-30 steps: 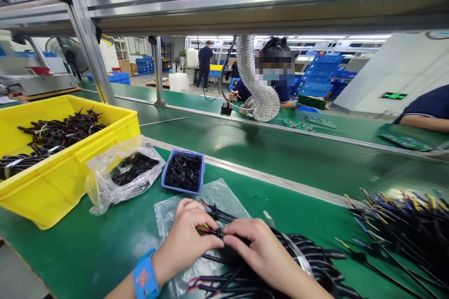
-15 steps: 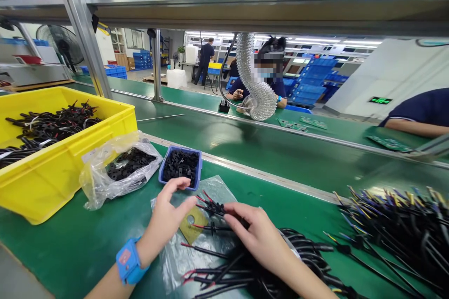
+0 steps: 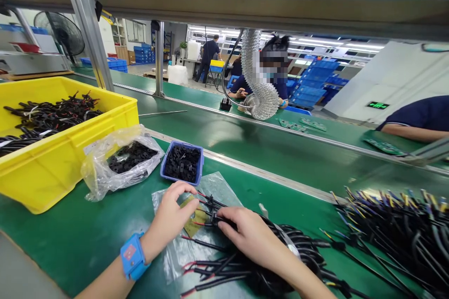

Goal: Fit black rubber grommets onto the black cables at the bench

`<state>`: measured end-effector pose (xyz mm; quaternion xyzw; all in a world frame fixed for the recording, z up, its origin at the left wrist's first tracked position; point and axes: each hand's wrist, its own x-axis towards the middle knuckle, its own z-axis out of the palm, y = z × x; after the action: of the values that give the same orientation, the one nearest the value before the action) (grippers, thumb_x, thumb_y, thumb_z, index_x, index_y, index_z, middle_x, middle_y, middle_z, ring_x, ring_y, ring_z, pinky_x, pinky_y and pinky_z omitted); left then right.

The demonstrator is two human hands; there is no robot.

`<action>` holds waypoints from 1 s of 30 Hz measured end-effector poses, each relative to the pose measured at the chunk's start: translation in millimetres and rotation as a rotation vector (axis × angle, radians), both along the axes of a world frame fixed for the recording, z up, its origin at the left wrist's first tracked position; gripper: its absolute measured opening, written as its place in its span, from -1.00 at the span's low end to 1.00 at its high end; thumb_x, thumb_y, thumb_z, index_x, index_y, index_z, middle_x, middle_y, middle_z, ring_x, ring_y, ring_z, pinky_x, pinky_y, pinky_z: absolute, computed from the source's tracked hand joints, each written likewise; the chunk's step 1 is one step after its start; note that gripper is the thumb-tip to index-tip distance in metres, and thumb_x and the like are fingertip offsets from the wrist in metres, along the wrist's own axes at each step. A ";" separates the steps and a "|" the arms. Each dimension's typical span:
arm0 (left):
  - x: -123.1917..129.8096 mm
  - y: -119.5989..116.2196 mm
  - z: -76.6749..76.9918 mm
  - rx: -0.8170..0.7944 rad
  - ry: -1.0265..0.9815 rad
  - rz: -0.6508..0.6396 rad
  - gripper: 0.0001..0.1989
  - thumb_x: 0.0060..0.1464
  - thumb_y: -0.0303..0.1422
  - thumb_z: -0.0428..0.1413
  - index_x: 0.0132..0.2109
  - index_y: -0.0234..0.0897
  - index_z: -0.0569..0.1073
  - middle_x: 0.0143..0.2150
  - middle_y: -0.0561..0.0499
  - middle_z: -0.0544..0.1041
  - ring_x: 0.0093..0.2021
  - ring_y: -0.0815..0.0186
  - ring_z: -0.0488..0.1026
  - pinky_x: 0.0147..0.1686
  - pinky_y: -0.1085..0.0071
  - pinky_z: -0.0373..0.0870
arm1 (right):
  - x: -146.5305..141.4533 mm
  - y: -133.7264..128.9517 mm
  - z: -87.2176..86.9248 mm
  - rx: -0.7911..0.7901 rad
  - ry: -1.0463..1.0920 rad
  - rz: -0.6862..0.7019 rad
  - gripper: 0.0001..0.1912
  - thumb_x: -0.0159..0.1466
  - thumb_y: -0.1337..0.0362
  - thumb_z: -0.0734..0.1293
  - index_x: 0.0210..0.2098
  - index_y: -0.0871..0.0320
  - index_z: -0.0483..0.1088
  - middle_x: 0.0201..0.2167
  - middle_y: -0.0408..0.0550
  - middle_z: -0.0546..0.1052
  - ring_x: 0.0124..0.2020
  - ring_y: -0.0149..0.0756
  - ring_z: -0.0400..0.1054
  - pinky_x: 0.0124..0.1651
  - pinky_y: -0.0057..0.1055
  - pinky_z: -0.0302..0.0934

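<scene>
My left hand (image 3: 177,212), with a blue band at its wrist, has thumb and forefinger apart. Its fingertips are beside the red and black wire ends of a cable. My right hand (image 3: 245,231) is closed on a black cable (image 3: 212,217) close to its end, where a small black plastic part sits around it. Under both hands lie a clear plastic bag (image 3: 171,257) and a yellowish flat piece with a hole (image 3: 191,229). More black cables (image 3: 224,273) with bared red and black ends lie below and beside my right hand, some hidden by it.
A small blue bin (image 3: 201,168) of black plastic parts stands beyond my left hand. Left of it are an open bag (image 3: 94,177) of similar parts and a yellow crate (image 3: 105,135) of cables. Another cable pile (image 3: 396,229) lies right. A co-worker (image 3: 277,86) sits across the bench.
My left hand has moved slightly right and down, closer to the wire ends, its finger gap narrower. My right hand has shifted a little left with the cable.
</scene>
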<state>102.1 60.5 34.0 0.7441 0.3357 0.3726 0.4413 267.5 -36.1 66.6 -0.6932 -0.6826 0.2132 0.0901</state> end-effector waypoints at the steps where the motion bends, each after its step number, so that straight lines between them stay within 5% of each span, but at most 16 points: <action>1: -0.2 0.2 -0.2 -0.011 -0.008 0.000 -0.93 -0.06 -0.50 0.08 -0.36 -0.27 0.42 -0.31 0.03 0.46 -0.24 0.29 0.39 -0.17 0.38 0.30 | 0.2 0.1 0.0 -0.001 -0.002 0.003 -0.82 0.23 0.32 0.15 -0.36 0.12 0.39 -0.37 -0.07 0.49 -0.32 -0.24 0.34 -0.28 -0.39 0.11; 30: -2.9 -3.5 0.7 -0.090 -0.022 -0.037 -0.88 -0.06 -0.54 0.06 -0.35 -0.26 0.41 -0.28 0.04 0.45 -0.19 0.28 0.37 -0.14 0.39 0.25 | 11.2 0.4 -10.5 0.033 0.182 -0.100 -0.74 0.23 0.18 0.15 -0.51 0.16 0.31 -0.62 -0.20 0.32 -0.56 -0.37 0.15 -0.49 -0.48 0.00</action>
<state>99.2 57.0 34.6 0.7254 0.3337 0.3570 0.4847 278.7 -35.7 56.1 -0.7028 -0.6394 0.2592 0.1735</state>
